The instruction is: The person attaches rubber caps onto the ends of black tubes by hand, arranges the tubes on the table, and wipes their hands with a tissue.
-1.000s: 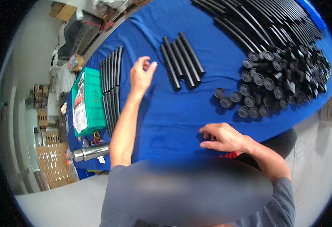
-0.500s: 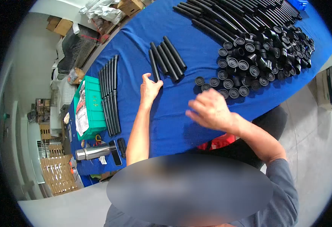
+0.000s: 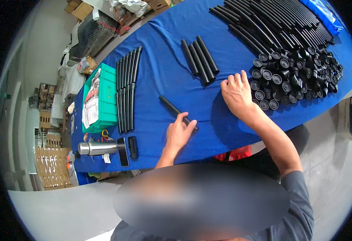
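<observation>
My left hand (image 3: 178, 134) grips the near end of a short black tube (image 3: 172, 106), thumb and fingers around it. The tube slants over the blue cloth, its other end pointing to the back left. My right hand (image 3: 237, 94) is palm down at the left edge of a heap of black round caps (image 3: 277, 79). Its fingers bend downward, and whatever lies under them is hidden. Several loose black tubes (image 3: 200, 60) lie side by side between the hands, farther back.
Left of centre, black tubes (image 3: 127, 90) lie in two rows beside a green crate (image 3: 108, 96). A steel flask (image 3: 99, 148) and a phone (image 3: 122, 152) are at the near left. Long black tubes (image 3: 280, 20) and a blue tray (image 3: 324, 16) occupy the back right.
My left hand has drawn one tube away from the group, toward me, and tilted it. My right hand has moved away to the caps. The view has shifted somewhat.
</observation>
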Action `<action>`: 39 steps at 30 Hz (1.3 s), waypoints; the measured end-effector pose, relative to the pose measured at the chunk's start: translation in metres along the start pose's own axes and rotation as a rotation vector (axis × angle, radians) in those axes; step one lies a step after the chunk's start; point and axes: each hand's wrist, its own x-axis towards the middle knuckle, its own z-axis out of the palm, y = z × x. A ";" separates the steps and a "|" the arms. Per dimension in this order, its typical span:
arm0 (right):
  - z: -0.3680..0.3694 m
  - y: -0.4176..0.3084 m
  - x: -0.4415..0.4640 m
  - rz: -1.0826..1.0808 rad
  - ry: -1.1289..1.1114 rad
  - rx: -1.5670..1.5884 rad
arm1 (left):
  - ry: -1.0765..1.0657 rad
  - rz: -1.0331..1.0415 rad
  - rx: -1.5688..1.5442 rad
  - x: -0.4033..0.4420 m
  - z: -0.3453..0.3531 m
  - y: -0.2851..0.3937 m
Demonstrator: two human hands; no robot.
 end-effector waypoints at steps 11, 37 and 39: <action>-0.007 -0.037 -0.032 -0.273 -0.014 0.507 | 0.346 0.242 -0.223 -0.012 -0.006 -0.023; -0.032 -0.032 -0.082 -0.032 -0.543 1.695 | -0.260 0.407 -0.184 -0.030 -0.029 0.039; -0.026 -0.033 -0.088 -0.078 -0.409 1.695 | -0.353 0.391 -0.186 -0.032 -0.024 0.043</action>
